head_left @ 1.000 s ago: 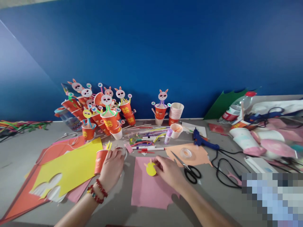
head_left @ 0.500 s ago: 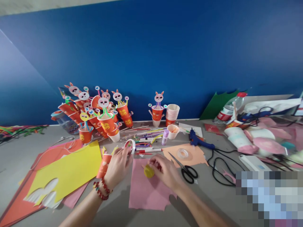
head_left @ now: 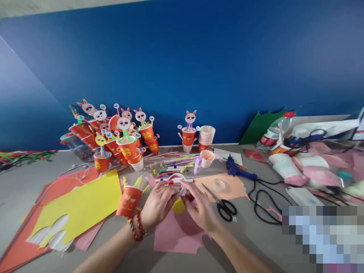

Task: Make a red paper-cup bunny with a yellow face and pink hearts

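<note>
My left hand point(head_left: 159, 201), with red bead bracelets at the wrist, is closed on a roll of tape point(head_left: 176, 176), a white ring standing on edge above the fingers. My right hand point(head_left: 200, 210) is closed at the edge of a round yellow paper cutout point(head_left: 179, 206). The fingertips of both hands almost meet at the roll; what lies between them is hidden. Beneath the hands lies a pink paper sheet point(head_left: 179, 237). An orange-red paper cup point(head_left: 129, 201) with yellow pipe cleaners leans beside my left hand.
Rabbit-faced cups point(head_left: 126, 146) crowd the back left. Scissors point(head_left: 226, 208) lie right of my right hand, near a blue glue gun point(head_left: 240, 170) and its black cord. Yellow paper point(head_left: 88, 204) covers the left. A glue stick point(head_left: 198, 166) stands behind the hands.
My left hand has moved right with the tape roll, toward my right hand, uncovering the leaning cup. My right hand has turned over the yellow cutout, its fingers now at the roll.
</note>
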Demonstrator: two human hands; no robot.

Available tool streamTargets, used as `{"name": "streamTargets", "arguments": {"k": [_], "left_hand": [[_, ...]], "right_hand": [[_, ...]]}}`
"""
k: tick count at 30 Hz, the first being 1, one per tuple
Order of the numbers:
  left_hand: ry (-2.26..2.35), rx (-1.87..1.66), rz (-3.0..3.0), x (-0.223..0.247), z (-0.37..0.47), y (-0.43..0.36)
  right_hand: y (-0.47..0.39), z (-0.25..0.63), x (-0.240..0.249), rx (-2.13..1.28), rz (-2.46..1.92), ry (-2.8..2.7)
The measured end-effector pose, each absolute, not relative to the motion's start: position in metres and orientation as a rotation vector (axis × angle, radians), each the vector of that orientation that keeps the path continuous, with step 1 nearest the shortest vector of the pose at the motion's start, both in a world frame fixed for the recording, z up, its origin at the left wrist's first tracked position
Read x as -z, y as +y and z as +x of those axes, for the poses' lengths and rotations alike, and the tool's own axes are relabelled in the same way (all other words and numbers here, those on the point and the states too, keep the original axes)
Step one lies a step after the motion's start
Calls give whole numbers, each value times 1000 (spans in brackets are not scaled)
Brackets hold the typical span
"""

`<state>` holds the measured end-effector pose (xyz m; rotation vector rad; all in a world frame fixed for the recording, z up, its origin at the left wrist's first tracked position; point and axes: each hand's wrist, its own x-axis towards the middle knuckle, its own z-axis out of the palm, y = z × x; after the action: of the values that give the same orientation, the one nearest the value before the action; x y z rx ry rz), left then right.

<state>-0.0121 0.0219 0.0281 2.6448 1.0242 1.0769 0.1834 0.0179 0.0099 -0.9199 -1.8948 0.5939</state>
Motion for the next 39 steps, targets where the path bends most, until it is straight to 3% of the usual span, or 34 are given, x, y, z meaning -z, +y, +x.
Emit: {"name": "streamTargets", "arguments": {"k": [15,39], "left_hand": [[703,-1054,2247,-30,-17,18],[1196,-1032,2425,-17,-9,15]], "right_hand": [[20,184,-6,-992,-979,-1585],[8,167,-6,-1079,-1068,-1491]]}}
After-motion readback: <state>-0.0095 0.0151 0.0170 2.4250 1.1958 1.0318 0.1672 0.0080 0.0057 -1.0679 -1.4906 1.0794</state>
